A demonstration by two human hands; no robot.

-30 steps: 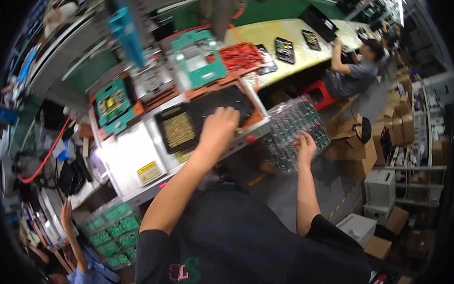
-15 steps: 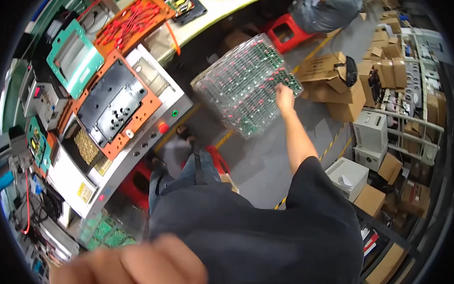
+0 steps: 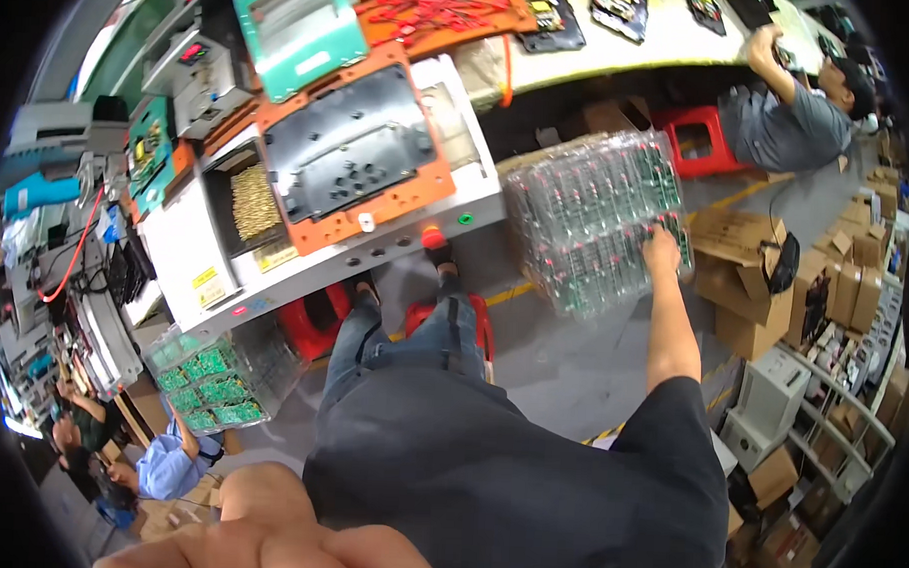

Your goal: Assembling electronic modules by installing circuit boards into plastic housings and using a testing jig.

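My right hand (image 3: 662, 251) reaches out over a stack of clear plastic trays (image 3: 567, 223) at the right of the workbench. Upright green circuit boards (image 3: 653, 176) with red parts fill the trays in rows. The fingers of that hand are closed at the near right boards; what lies between them is too small to make out. My left hand (image 3: 275, 538) looms large at the lower edge, close to the camera. Its knuckles and back show, while its fingertips are hidden.
A white machine (image 3: 325, 254) carries an orange fixture with a black plate (image 3: 349, 145). Beside it is a bin of brass pins (image 3: 254, 202). Red stools (image 3: 695, 137) stand below the bench. Cardboard boxes (image 3: 740, 284) lie to the right. A co-worker in grey (image 3: 790, 125) sits at the far right.
The view has swung, so the machine and the trays now lie farther right in it. My right hand stays at the boards. My left hand remains near the camera.
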